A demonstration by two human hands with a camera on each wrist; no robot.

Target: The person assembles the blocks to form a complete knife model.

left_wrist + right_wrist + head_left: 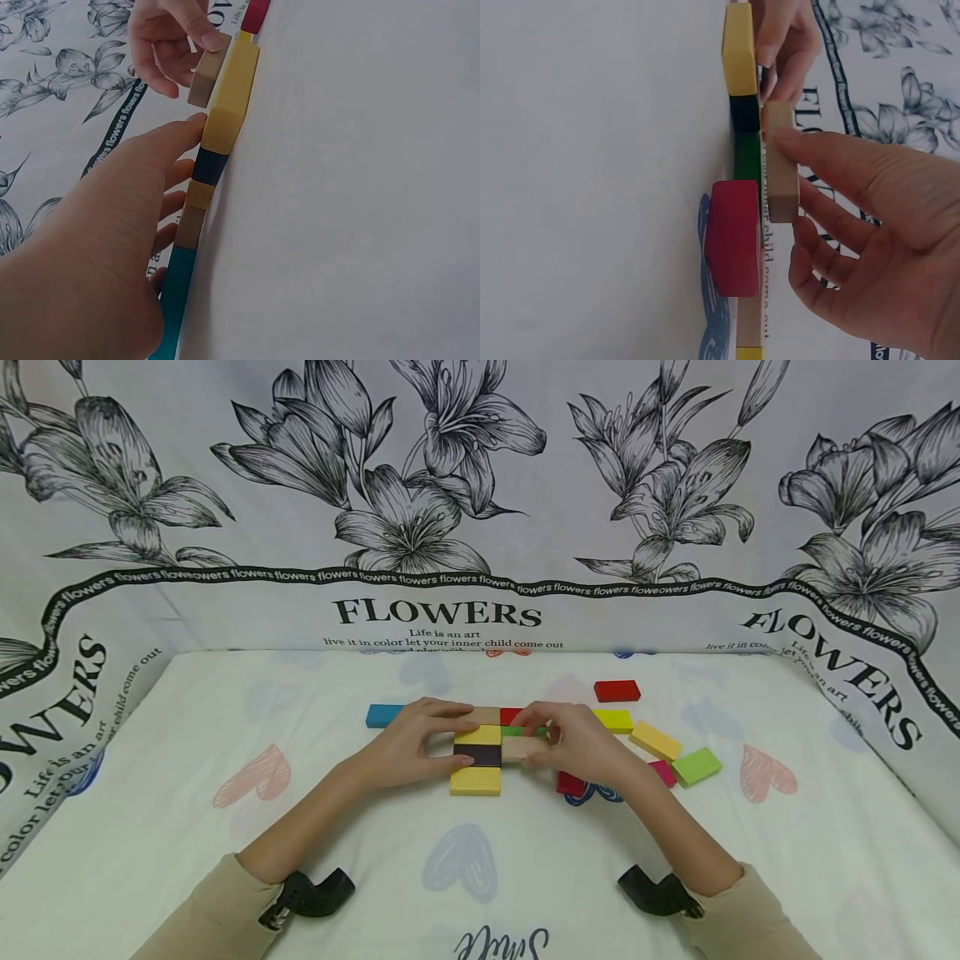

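Note:
The right hand [583, 742] pinches a plain wooden block [519, 749] between thumb and fingers, beside a dark block [477, 755]; the right wrist view shows this wooden block [782, 180] raised off the cloth. Yellow blocks lie before [475, 782] and behind [480, 734] the dark one. At their left, the left hand [408, 742] touches the blocks with its thumb tip and reaches its relaxed fingers to the back row. That row holds a blue block [384, 717], another wooden block [487, 716] and a red block [512, 717]. A green block [525, 732] is partly hidden.
Right of the hands lie yellow [613, 721], orange-yellow [656, 740], light green [697, 767] and pink [663, 772] blocks. One red block [617, 691] lies farther back, another [571, 783] near the right hand. A printed cloth [438, 612] hangs behind.

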